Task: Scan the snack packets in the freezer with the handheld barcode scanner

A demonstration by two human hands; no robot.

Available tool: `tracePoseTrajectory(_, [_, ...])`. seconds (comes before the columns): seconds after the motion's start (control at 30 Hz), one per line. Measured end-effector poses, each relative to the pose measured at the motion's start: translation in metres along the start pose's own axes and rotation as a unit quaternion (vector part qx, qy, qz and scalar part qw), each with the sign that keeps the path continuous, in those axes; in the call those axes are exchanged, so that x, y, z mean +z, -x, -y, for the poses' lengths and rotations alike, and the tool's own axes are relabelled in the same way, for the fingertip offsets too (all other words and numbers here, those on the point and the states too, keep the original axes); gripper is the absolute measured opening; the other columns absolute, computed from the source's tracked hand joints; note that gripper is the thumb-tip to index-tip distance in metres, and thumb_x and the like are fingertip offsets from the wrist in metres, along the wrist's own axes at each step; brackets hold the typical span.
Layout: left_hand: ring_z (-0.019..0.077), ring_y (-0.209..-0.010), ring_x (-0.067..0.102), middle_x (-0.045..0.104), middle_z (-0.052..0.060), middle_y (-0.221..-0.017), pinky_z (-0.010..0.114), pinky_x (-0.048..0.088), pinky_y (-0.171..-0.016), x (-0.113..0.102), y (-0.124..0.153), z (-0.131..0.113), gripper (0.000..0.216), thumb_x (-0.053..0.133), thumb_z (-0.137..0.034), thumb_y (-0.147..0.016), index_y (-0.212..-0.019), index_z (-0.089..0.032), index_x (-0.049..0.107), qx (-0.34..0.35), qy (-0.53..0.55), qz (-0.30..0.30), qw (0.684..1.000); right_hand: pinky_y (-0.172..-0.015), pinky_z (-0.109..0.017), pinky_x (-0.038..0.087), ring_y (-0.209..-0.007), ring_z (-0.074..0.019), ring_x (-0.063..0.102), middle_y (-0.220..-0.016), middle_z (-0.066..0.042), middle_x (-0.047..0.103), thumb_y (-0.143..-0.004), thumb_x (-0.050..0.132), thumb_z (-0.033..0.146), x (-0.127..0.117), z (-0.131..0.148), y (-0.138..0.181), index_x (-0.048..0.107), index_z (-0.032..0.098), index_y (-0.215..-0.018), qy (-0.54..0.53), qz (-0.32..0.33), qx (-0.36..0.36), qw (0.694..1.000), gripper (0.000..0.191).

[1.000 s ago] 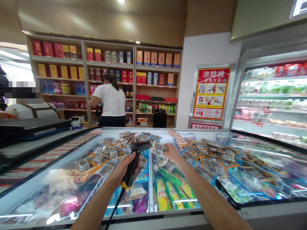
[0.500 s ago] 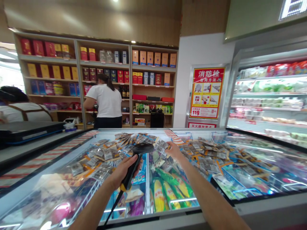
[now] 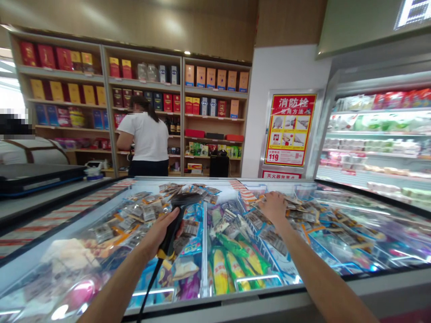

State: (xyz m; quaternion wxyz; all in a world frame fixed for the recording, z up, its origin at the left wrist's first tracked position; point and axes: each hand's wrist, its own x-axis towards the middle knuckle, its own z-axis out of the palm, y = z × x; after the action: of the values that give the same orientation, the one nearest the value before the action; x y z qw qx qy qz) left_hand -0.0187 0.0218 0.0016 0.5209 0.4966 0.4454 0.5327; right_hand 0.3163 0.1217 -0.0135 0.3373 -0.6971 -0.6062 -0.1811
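Note:
My left hand [image 3: 168, 229] is wrapped around the handle of a black-and-yellow barcode scanner [image 3: 173, 233], its cable trailing down toward me. The scanner's head is over the left part of the glass-topped freezer. Farther right, my right hand [image 3: 274, 207] is low over a pile of small printed packets [image 3: 306, 215], fingers curled and pointing down. A flat packet [image 3: 257, 202] shows at its thumb side, seemingly pinched there; the fingertips are partly hidden. More packets [image 3: 148, 211] are spread on the left side.
The freezer's glass top [image 3: 205, 255] shows yellow-and-green bags [image 3: 232, 267] beneath. A person in a white shirt [image 3: 146, 134] stands at shelves of boxes [image 3: 215, 80]; another person [image 3: 33, 148] is at far left, by a counter [image 3: 43, 193]. A lit refrigerated shelf [image 3: 377, 148] stands right.
My right hand has moved right, from beside the scanner's head to the right-hand pile of packets. My left hand and the scanner have shifted slightly left and nearer to me.

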Motion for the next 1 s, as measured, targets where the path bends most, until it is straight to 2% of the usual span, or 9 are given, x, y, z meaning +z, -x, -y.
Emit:
tracePoseTrajectory(0.07, [0.009,-0.042,0.05,0.058,0.002,-0.051,0.018,0.037,-0.039,-0.003,-0.001,-0.003,0.039,0.056,-0.051,-0.065,-0.058,-0.013,0.055,-0.008,0.003,-0.012,1.0,-0.082,-0.046,0.032,-0.099,-0.0337,0.045,-0.101,-0.016,0.055,-0.07,0.048,0.028,0.005,0.027,-0.001,0.06,0.013,-0.096,-0.045,0.028,-0.048,0.997,0.033])
tracePoseTrajectory(0.13, [0.0084,-0.042,0.049,0.058,0.002,-0.051,0.018,0.036,-0.039,-0.004,-0.002,-0.003,0.039,0.056,-0.051,-0.064,-0.059,-0.013,0.054,-0.01,0.013,-0.019,1.0,-0.084,-0.038,0.033,-0.1,-0.0283,0.047,-0.103,-0.014,0.056,-0.074,0.046,0.03,0.016,0.06,-0.001,0.058,0.012,-0.1,-0.083,0.083,-0.093,0.989,0.034])
tracePoseTrajectory(0.27, [0.0072,-0.04,0.047,0.057,0.001,-0.05,0.017,0.036,-0.039,-0.003,-0.004,-0.001,0.038,0.057,-0.05,-0.064,-0.059,-0.013,0.053,-0.003,0.035,-0.016,0.999,-0.08,-0.031,0.037,-0.095,-0.0216,0.051,-0.1,-0.009,0.058,-0.077,0.046,0.036,0.045,0.127,0.003,0.057,0.018,-0.103,-0.067,0.188,-0.147,0.969,0.033])
tracePoseTrajectory(0.33, [0.0076,-0.04,0.047,0.056,0.001,-0.051,0.018,0.036,-0.039,-0.002,-0.003,0.0,0.036,0.059,-0.049,-0.063,-0.06,-0.013,0.052,-0.002,0.044,-0.009,0.999,-0.077,-0.032,0.039,-0.095,-0.0224,0.051,-0.1,-0.009,0.058,-0.076,0.048,0.036,0.059,0.15,0.004,0.057,0.019,-0.101,-0.036,0.203,-0.171,0.964,0.031])
tracePoseTrajectory(0.43, [0.0081,-0.041,0.048,0.055,0.0,-0.052,0.018,0.036,-0.039,-0.001,-0.001,0.0,0.035,0.06,-0.048,-0.062,-0.06,-0.014,0.052,-0.002,0.053,0.0,0.999,-0.076,-0.032,0.039,-0.095,-0.023,0.05,-0.1,-0.01,0.057,-0.078,0.047,0.028,0.073,0.166,0.003,0.06,0.018,-0.096,0.01,0.18,-0.199,0.963,0.024])
tracePoseTrajectory(0.57, [0.0075,-0.042,0.048,0.055,0.001,-0.053,0.018,0.036,-0.04,-0.002,-0.002,0.004,0.036,0.057,-0.048,-0.065,-0.059,-0.013,0.052,0.001,0.042,0.006,0.999,-0.074,-0.03,0.039,-0.091,-0.0213,0.053,-0.095,-0.01,0.059,-0.08,0.038,0.014,0.077,0.149,0.003,0.063,0.016,-0.085,0.043,0.162,-0.23,0.959,0.026])
tracePoseTrajectory(0.7, [0.008,-0.043,0.049,0.057,0.001,-0.056,0.019,0.036,-0.041,-0.002,-0.006,0.009,0.035,0.055,-0.048,-0.068,-0.065,-0.013,0.053,0.001,0.045,0.015,0.999,-0.07,-0.028,0.04,-0.082,-0.0197,0.058,-0.088,-0.008,0.064,-0.081,0.038,0.019,0.069,0.108,0.008,0.062,0.019,-0.092,-0.015,0.151,-0.218,0.964,0.027])
tracePoseTrajectory(0.83, [0.0072,-0.041,0.047,0.056,0.001,-0.054,0.018,0.035,-0.04,0.006,-0.008,0.013,0.036,0.052,-0.049,-0.069,-0.062,-0.013,0.052,0.004,0.024,0.041,0.999,-0.07,-0.024,0.041,-0.078,-0.0161,0.06,-0.08,-0.003,0.067,-0.078,0.041,0.022,0.06,0.08,0.014,0.063,0.02,-0.089,-0.161,0.133,-0.117,0.971,0.025])
tracePoseTrajectory(1.0, [0.0072,-0.039,0.046,0.054,0.0,-0.051,0.019,0.034,-0.039,0.016,-0.007,0.017,0.037,0.05,-0.049,-0.071,-0.061,-0.013,0.052,0.008,0.008,0.052,0.999,-0.063,-0.023,0.043,-0.068,-0.017,0.062,-0.067,-0.004,0.067,-0.071,0.048,0.029,0.059,0.075,0.018,0.064,0.017,-0.068,-0.301,0.107,0.03,0.947,0.02])
